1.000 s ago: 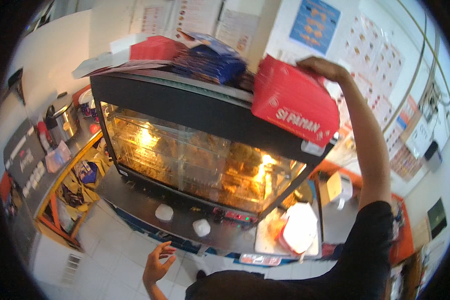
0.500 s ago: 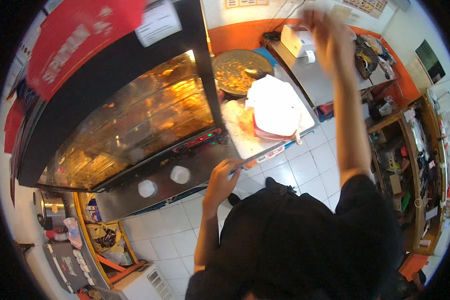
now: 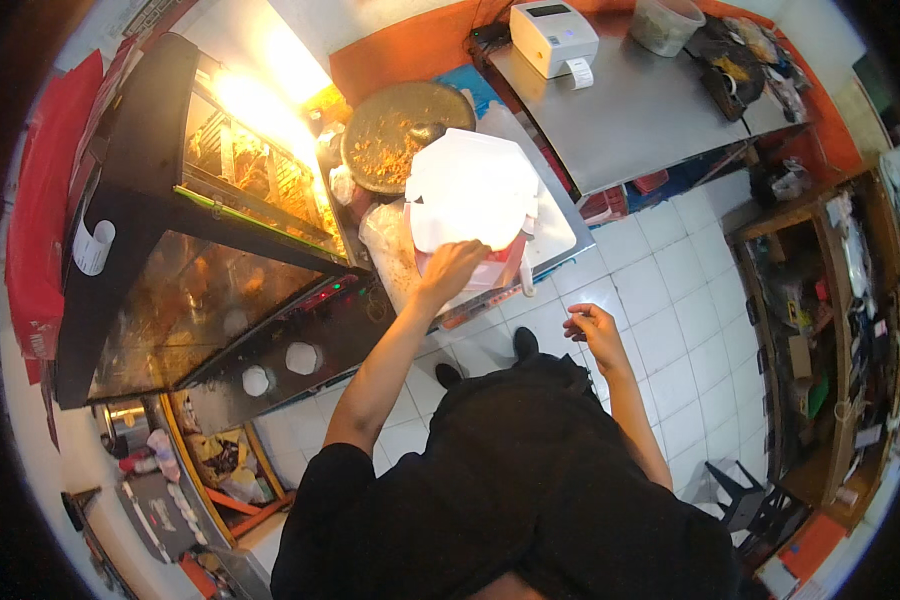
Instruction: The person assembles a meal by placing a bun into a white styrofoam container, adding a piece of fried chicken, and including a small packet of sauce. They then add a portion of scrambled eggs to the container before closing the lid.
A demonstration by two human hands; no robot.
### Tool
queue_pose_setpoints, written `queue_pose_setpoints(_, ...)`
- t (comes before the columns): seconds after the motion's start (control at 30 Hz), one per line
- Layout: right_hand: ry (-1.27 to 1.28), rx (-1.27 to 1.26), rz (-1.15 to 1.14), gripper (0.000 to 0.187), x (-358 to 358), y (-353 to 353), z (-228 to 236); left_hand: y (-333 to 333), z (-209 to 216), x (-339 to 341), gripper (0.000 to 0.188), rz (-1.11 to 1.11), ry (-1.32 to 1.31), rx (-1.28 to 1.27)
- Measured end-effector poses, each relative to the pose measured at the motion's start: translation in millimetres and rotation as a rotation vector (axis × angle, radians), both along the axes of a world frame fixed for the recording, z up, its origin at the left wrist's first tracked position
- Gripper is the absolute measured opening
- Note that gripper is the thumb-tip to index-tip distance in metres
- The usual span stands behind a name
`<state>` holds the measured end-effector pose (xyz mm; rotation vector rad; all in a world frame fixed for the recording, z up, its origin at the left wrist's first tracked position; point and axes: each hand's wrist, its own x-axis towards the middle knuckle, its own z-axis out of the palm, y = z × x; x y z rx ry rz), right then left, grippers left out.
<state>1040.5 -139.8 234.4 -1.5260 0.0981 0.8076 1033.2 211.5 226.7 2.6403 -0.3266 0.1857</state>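
Note:
My left hand (image 3: 454, 272) reaches to the near edge of a white octagonal paper sheet (image 3: 475, 190), its fingers bent over that edge and their tips hidden. The sheet lies on a reddish plastic container (image 3: 495, 270) on the white worktop. To the right, my right hand (image 3: 595, 330) hangs above the tiled floor with its fingers loosely curled and apart, and nothing shows in it. Behind the sheet sits a wide round pan (image 3: 375, 150) with orange crumbs and a dark-handled utensil.
A lit glass food cabinet (image 3: 240, 240) stands at left, with two white paper pieces (image 3: 303, 358) on the dark ledge before it. A white label printer (image 3: 553, 40) and a clear tub (image 3: 667, 24) stand on the steel table (image 3: 620, 130). Wooden shelves (image 3: 830, 340) line the right side.
My right hand has come down from high over the steel table to near my body. My left hand has moved from the worktop's front edge to the white sheet. The view has shifted right.

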Motion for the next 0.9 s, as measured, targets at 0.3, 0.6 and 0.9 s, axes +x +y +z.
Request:
queue_pose_setpoints(0.3,0.298,0.772,0.412,0.071,84.7,111.4,77.2,-61.0,189.1,-24.4,0.024,0.227,-0.088,-0.497)
queue_pose_setpoints(0.6,-0.204,0.594,0.371,0.075,73.2,140.8,127.0,-106.4,217.1,-33.1,0.035,0.639,-0.189,-0.400)
queue_pose_setpoints(0.9,-0.395,0.495,0.338,0.054,94.9,176.2,112.1,-116.1,206.2,-65.2,0.030,0.777,-0.462,-0.507)
